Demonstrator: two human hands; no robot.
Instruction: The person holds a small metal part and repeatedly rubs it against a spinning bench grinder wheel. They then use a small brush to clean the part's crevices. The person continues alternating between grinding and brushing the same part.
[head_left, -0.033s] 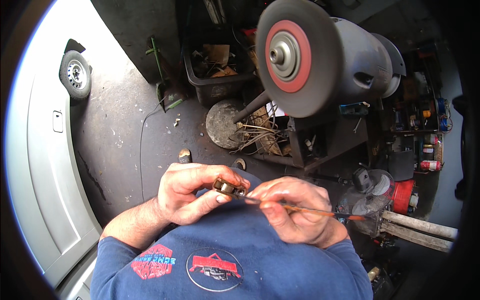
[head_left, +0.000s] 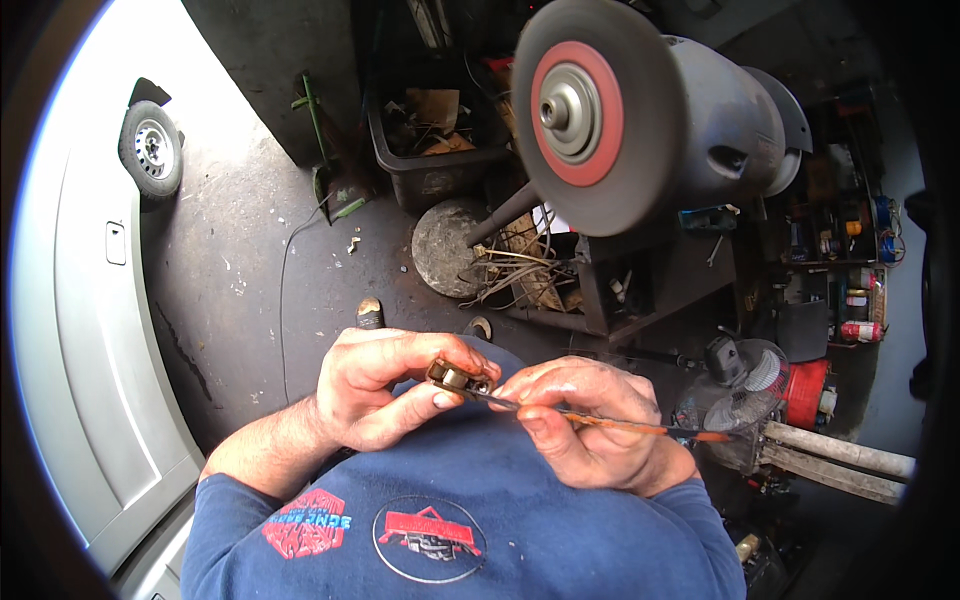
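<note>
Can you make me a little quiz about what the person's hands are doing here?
1. True or false: the left hand holds a small brass-coloured metal part.
2. Which does the right hand hold? A) a hammer B) a thin orange-handled tool C) a paintbrush
3. Fill in: the tool's tip touches the metal part, and above the hands stands a bench grinder with a big grey ______.

Key: 1 true; 2 B; 3 wheel
</note>
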